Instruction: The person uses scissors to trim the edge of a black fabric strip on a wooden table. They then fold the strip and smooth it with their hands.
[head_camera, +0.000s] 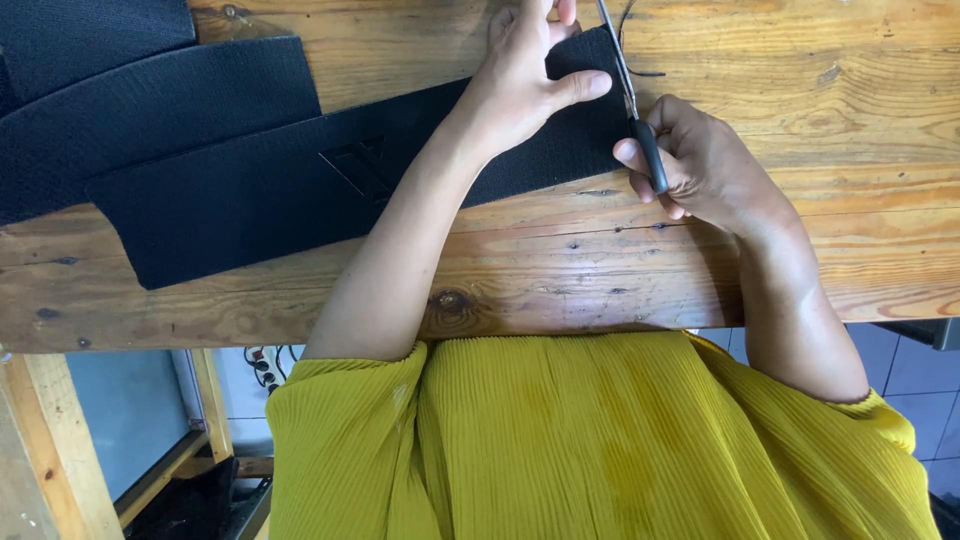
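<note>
Your left hand (525, 65) lies flat, fingers spread, pinning the end of the black elastic band (300, 190) to the wooden table (800, 80), while your right hand (700, 165) is curled around the black-handled scissors (630, 95) at the band's edge. It looks like the trimming step; keep the band taut and the blades clear of your thumb.
</note>
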